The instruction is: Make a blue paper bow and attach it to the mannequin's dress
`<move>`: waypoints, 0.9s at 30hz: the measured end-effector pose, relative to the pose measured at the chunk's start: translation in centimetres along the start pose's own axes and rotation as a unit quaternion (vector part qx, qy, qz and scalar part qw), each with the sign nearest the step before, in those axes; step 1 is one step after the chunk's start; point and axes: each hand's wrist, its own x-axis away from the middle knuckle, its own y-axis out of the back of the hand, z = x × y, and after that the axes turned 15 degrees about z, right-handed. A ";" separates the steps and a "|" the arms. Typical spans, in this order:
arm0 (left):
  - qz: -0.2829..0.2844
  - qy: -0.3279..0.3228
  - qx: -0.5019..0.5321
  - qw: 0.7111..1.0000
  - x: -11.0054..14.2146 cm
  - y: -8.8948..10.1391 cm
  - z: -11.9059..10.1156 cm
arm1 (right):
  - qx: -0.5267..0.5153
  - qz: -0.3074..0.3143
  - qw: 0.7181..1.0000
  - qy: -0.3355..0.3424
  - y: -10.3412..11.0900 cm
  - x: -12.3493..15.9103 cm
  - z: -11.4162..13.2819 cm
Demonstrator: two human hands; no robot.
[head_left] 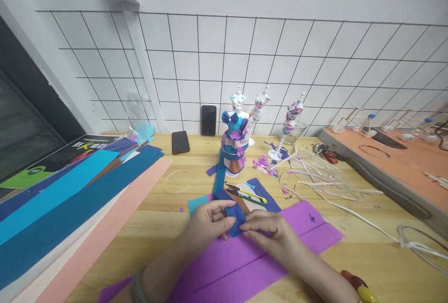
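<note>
A piece of dark blue crepe paper (pixel 235 219) is pinched between my two hands above a purple paper sheet (pixel 252 265). My left hand (pixel 212 219) grips its left side with thumb and fingers, while my right hand (pixel 266 230) pinches the right edge. Just beyond my fingers lie yellow-and-green thread snips (pixel 250 194) on blue, brown and white paper pieces. Further back stands a small dress form (pixel 236 139) dressed in layered teal, pink and purple paper with a blue bow. A long teal strip (pixel 220 174) runs from beside its base towards my hands.
Layered coloured paper sheets (pixel 105 186) cover the left side. Two phones, one flat (pixel 180 142) and one leaning on the wall (pixel 209 121), are at the back. Two more dress forms, a glass (pixel 296 132) and tangled white cord (pixel 322 177) occupy the right, beside an orange-topped surface (pixel 385 167).
</note>
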 end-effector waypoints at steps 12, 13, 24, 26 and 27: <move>0.029 0.011 -0.006 0.999 0.2 0.0 0.1 | -0.009 0.010 1.000 0.001 0.4 0.0 0.2; 0.029 0.011 -0.013 0.999 0.3 0.1 0.1 | -0.013 0.009 1.000 0.000 0.5 0.0 0.3; 0.004 -0.003 -0.070 0.998 0.6 -0.5 -0.3 | -0.057 -0.020 0.998 -0.030 0.6 0.0 0.2; -0.007 -0.004 -0.084 0.996 0.6 -0.6 -0.4 | -0.068 -0.030 0.996 -0.040 0.5 -0.1 0.2; -0.011 -0.005 -0.091 0.996 0.6 -0.6 -0.4 | -0.076 -0.036 0.995 -0.046 0.4 -0.1 0.2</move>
